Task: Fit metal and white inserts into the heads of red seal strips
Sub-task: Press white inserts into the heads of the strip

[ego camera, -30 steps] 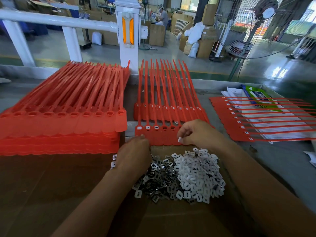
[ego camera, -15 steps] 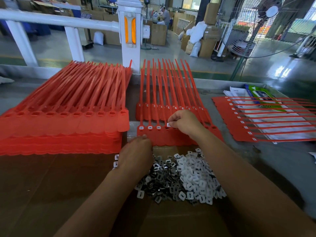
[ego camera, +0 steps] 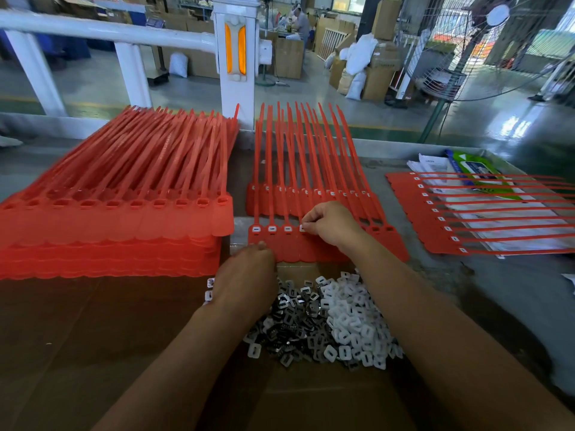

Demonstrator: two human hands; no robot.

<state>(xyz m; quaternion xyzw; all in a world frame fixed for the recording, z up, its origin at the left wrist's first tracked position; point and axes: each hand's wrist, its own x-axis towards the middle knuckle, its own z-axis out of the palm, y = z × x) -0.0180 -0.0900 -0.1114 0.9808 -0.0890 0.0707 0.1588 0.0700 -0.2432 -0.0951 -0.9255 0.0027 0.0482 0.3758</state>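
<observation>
Right hand [ego camera: 329,223]: centre of frame, thumb and fingertips pinched on a white insert [ego camera: 302,228], at the 4th head from the left of the front strip sheet [ego camera: 314,248].
Left hand [ego camera: 245,275]: lower centre, back up, fingers curled under at the near edge of that sheet; can't tell if it holds anything.
Filled heads [ego camera: 271,228]: 3 heads left of the right hand show white inserts.
Front strip sheet: red, flat, tails pointing to top of frame, overlapping a 2nd sheet behind.
Metal pile [ego camera: 295,318]: lower centre on cardboard [ego camera: 93,337], partly under the left hand.
White pile [ego camera: 351,325]: touching the metal pile's right side.
Strip stack [ego camera: 124,219]: left half, tall, red, open heads.
Side sheet [ego camera: 435,225]: right edge, lying sideways, white in its heads, over papers.
Background: white post [ego camera: 236,88] top centre, fan [ego camera: 485,42] upper right.
</observation>
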